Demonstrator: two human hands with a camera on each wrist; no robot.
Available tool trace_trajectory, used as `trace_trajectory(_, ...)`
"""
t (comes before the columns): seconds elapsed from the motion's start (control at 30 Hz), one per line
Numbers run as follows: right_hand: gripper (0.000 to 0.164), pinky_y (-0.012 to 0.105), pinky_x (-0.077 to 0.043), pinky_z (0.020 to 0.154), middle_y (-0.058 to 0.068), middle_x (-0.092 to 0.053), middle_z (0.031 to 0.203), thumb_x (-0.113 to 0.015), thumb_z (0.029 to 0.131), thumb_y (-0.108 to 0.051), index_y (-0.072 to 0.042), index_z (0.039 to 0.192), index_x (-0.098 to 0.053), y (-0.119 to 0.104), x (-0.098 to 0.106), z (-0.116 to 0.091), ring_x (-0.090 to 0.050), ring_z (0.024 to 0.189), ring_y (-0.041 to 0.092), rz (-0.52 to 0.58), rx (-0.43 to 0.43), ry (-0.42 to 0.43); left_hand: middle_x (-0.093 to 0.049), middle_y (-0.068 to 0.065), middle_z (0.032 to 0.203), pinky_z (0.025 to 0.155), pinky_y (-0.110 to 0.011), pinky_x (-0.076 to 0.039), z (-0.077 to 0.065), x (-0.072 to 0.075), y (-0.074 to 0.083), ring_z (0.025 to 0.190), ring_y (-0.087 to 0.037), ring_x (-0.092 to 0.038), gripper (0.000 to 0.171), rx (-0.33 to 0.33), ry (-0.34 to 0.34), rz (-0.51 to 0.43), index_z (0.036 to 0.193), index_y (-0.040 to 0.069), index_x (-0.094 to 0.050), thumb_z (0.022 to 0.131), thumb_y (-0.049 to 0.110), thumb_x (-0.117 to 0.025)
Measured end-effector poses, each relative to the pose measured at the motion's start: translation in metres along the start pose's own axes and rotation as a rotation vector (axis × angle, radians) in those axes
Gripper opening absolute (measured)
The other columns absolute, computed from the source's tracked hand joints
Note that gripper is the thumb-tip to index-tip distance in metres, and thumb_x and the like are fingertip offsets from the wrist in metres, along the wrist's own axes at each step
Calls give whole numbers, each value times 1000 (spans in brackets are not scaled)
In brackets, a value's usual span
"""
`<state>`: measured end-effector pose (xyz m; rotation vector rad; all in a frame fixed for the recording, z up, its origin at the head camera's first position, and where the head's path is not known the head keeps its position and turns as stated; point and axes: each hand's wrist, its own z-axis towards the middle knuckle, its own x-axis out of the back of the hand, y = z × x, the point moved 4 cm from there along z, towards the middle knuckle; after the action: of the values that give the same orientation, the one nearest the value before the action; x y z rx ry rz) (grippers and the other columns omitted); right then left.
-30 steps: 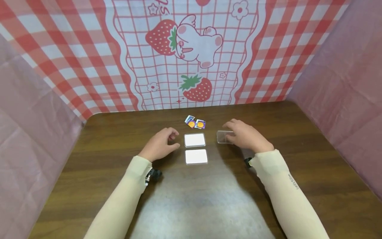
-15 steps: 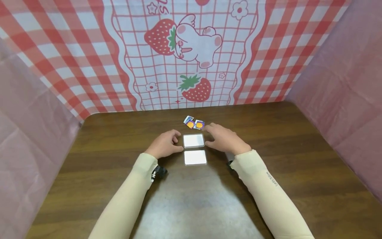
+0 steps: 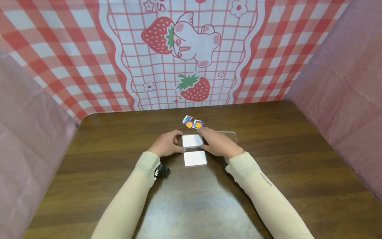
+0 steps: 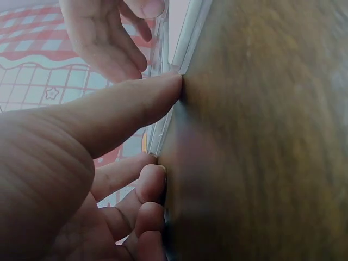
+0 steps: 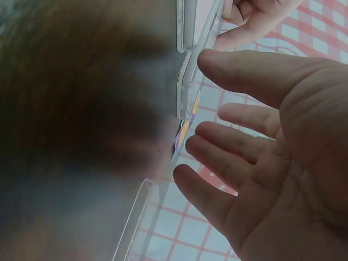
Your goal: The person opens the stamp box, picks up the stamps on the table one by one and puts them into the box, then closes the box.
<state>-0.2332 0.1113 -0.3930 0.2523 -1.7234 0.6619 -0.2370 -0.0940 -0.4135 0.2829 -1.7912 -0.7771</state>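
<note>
Two shallow clear plastic cases with white inside lie one in front of the other; the farther case (image 3: 192,141) is between my hands and the nearer case (image 3: 195,158) lies just in front. My left hand (image 3: 166,143) holds the farther case's left end, its thumb (image 4: 147,98) and index finger at the two corners. On the right end my right hand (image 3: 219,142) reaches over, thumb (image 5: 234,68) at the case's edge and the other fingers loosely extended. Whether the right thumb presses it is hard to tell.
Behind the case lie a few small square cards (image 3: 193,122) with yellow discs on purple. A clear plastic tray or lid (image 3: 229,133) sits partly hidden beyond my right hand. A strawberry-print cloth (image 3: 191,56) hangs behind the wooden table (image 3: 298,159).
My right hand has left the clear tray or lid on the right and moved left to the farther case. My left hand has shifted right, closer to that case's left end.
</note>
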Motion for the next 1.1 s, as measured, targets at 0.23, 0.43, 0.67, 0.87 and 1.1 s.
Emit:
trace_trajectory(0.23,54,46,-52,98,17,-57,142,-69,101,-20,-2,148,-48,-3,-6,0,-59,125,28,-11,39,0,-62,-7,103,80,-39,-46,0,-3,-1,92,-22,-57,64,-11,9,10,143,14,-57,89,37,-83)
trace_trajectory(0.43,54,48,-50,102,20,-55,142,-68,101,-17,0,148,-49,-5,-7,2,-56,128,33,-51,83,39,-61,-6,101,79,-39,-46,1,-3,-2,91,-21,-56,62,-7,22,18,143,16,-59,90,37,-82)
trace_trajectory(0.67,58,51,-39,114,25,-49,151,-67,101,-14,5,150,-44,-8,-8,3,-48,139,39,-80,111,45,-62,-6,103,79,-39,-46,0,-1,2,92,-21,-57,62,-14,21,39,143,18,-58,90,38,-81)
trace_trajectory(0.87,61,48,-38,115,24,-44,155,-66,102,-14,7,153,-38,-7,-10,3,-44,143,37,-28,71,6,-62,-7,106,78,-40,-46,-1,-1,3,92,-22,-57,62,-11,7,38,145,19,-56,91,37,-80)
trace_trajectory(1.1,64,48,-39,114,27,-41,156,-65,103,-16,8,155,-35,-11,-10,5,-43,143,39,-3,65,-24,-61,-8,106,79,-40,-46,0,-1,0,92,-23,-56,62,-34,-6,25,145,19,-53,91,34,-81)
